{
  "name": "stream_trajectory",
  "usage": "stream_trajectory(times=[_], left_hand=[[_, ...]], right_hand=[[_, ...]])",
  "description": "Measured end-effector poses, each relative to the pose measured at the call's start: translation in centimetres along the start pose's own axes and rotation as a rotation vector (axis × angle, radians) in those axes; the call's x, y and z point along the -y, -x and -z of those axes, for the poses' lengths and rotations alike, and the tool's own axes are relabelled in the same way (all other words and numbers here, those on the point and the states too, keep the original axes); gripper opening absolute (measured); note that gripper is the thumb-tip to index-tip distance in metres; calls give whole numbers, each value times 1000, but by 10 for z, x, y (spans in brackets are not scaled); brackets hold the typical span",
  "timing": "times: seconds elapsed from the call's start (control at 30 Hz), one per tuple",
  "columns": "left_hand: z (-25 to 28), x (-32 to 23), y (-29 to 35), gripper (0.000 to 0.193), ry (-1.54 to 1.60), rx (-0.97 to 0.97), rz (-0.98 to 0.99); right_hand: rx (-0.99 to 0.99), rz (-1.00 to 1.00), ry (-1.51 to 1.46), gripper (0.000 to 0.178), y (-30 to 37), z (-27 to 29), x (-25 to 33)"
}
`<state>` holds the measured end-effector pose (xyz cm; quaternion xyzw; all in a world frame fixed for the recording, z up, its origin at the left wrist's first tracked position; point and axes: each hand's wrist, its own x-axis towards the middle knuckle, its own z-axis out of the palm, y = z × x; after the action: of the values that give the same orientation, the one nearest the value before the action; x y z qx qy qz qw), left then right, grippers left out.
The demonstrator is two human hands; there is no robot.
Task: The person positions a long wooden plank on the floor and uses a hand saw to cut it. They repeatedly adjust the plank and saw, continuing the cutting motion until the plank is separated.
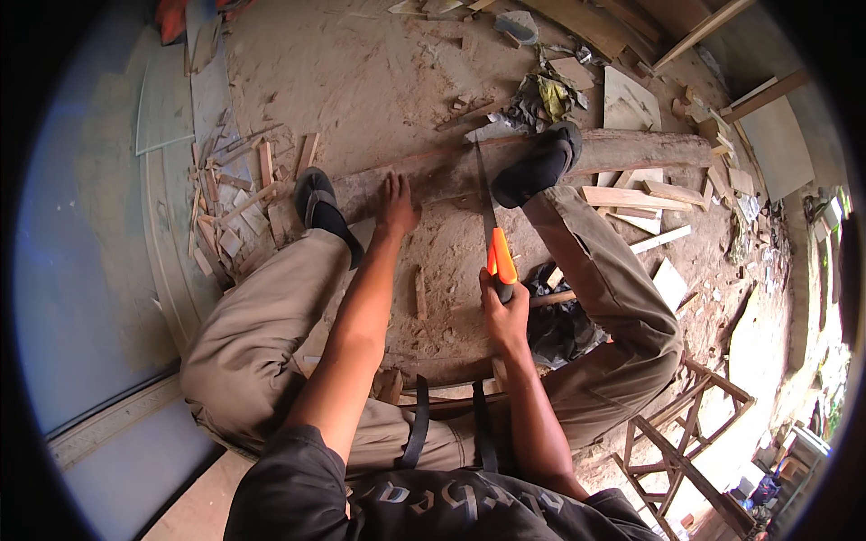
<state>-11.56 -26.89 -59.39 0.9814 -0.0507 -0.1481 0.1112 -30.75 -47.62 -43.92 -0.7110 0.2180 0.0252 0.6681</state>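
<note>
Orange-handled handsaw, long and narrow

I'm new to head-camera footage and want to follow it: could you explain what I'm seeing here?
There's no robot here, just a seated person working bare-handed. The one picture comes from a wide fisheye camera worn on the head, looking down; that's why straight edges bend and the corners go dark. Left in the picture is the person's left.

The right hand grips a saw by its orange and black handle, and its blade reaches across a long wooden board on the ground. Whether it has cut in, I can't tell. The left hand rests on the board, fingers extended. Around them, on bare earth, lie wood offcuts and a crumpled dark plastic sheet.
</note>
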Motion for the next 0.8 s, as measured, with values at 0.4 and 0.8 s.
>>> stream_trajectory(times=[0.4,0.8], left_hand=[[-39,-17,18,66,305,-411,-209],[-54,-27,43,58,458,-24,-418]], right_hand=[[-6,26,117,37,13,-17,-9],[-26,32,258,44,6,-10,-20]])
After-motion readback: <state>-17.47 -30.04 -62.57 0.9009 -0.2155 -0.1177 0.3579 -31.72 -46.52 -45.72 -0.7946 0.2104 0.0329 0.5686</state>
